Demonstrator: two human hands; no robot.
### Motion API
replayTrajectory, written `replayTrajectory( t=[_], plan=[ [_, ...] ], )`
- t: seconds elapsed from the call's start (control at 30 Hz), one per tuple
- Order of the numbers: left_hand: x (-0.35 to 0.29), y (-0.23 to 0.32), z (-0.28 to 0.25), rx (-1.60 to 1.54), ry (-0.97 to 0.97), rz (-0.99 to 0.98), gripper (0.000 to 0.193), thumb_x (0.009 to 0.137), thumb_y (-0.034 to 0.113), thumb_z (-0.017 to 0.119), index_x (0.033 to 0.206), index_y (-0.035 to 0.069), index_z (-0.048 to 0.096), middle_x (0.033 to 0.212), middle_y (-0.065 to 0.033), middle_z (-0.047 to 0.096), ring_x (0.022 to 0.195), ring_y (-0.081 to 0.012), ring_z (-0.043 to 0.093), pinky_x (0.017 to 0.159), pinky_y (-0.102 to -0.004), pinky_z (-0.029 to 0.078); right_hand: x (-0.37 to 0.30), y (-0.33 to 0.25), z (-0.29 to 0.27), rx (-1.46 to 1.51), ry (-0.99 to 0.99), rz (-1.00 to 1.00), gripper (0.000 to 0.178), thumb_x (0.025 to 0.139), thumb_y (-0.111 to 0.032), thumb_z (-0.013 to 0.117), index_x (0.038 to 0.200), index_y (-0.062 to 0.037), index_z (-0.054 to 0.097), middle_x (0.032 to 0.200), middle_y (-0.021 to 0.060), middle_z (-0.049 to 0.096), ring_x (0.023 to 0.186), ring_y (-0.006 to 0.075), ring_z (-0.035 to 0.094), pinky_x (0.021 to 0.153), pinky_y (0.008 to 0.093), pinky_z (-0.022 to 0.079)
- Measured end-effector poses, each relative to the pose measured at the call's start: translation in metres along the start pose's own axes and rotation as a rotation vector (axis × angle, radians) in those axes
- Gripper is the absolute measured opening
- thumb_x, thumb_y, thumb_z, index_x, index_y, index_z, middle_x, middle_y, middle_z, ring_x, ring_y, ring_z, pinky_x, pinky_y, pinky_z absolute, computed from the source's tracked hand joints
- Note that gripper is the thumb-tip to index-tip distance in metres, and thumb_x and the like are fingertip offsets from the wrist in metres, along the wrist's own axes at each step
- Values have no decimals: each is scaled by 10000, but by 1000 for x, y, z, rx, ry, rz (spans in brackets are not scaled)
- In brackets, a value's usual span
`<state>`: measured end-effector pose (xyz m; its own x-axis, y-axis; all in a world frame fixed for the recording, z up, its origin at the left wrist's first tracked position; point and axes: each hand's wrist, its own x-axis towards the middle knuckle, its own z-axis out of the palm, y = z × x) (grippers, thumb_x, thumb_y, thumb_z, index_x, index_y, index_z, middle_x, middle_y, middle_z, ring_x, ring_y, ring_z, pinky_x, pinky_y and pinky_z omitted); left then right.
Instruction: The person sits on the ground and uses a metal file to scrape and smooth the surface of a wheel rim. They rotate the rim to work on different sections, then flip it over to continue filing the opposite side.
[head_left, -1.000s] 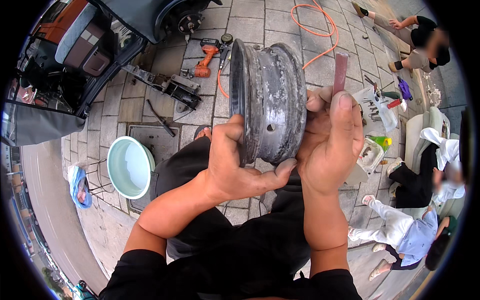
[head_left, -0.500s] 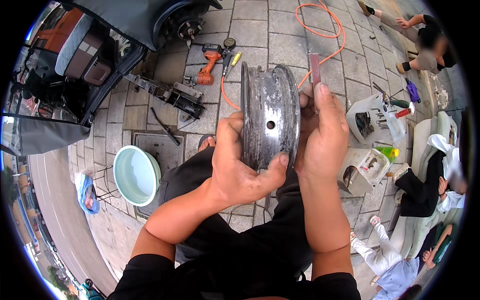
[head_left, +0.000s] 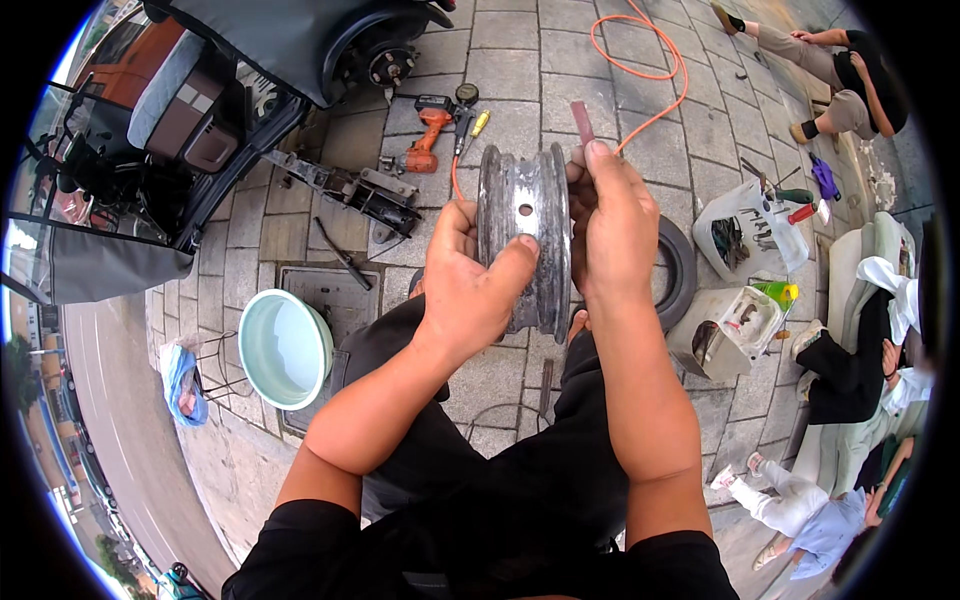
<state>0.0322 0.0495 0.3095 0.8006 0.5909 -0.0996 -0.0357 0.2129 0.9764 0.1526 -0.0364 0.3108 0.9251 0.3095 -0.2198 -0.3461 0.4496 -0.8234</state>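
A worn metal wheel rim (head_left: pixel 522 178) stands on edge in front of me, its scuffed barrel pierced by one round hole. My left hand (head_left: pixel 468 285) grips it from the left, thumb laid across the barrel just below the hole. Beside the rim's right edge, my right hand (head_left: pixel 615 225) pinches a flat dark-red strip (head_left: pixel 582 122) between thumb and fingers, its free end pointing up. The right hand's other fingers are partly hidden behind the rim, so I cannot tell whether they touch it. Behind my right wrist lies a black tyre (head_left: pixel 677 272).
An orange impact wrench (head_left: pixel 430 140) and a yellow-handled screwdriver (head_left: pixel 481 123) lie beyond the rim. An orange hose (head_left: pixel 684 85) loops across the paving. A water basin (head_left: pixel 285 350) and a jacked-up vehicle (head_left: pixel 340 50) are left; a tool container (head_left: pixel 745 225) and seated people are right.
The rim has moved away from me and turned, its hole shifting up and left. My left thumb has moved up onto the barrel. The strip has tilted left, and the tyre has come into sight.
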Motion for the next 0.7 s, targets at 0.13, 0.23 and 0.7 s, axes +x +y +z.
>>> replayTrajectory(
  t=[0.13,0.23,0.7],
  plan=[
    [1,5,-3,-65,8,-14,354,941,43,731,1182,-42,485,1096,-131,690,965,-109,656,838,-286,550,3,6,3,15,-9,6,247,1068,-247,667,1056,-2,695,927,69,695,801,145,635,743,304,514],
    [1,4,-3,-118,14,-15,357,940,33,729,1194,-35,487,1120,-128,690,978,-109,661,858,-291,553,4,7,5,38,-6,33,244,1069,-248,667,1055,-6,697,922,65,695,802,149,643,740,308,519],
    [3,-8,-1,42,3,207,391,915,-17,738,1198,-24,467,1080,-94,661,916,-91,655,775,-274,569,9,10,3,187,-119,82,296,1090,-284,617,1085,4,687,962,97,702,873,178,688,816,342,578]
  ],
)
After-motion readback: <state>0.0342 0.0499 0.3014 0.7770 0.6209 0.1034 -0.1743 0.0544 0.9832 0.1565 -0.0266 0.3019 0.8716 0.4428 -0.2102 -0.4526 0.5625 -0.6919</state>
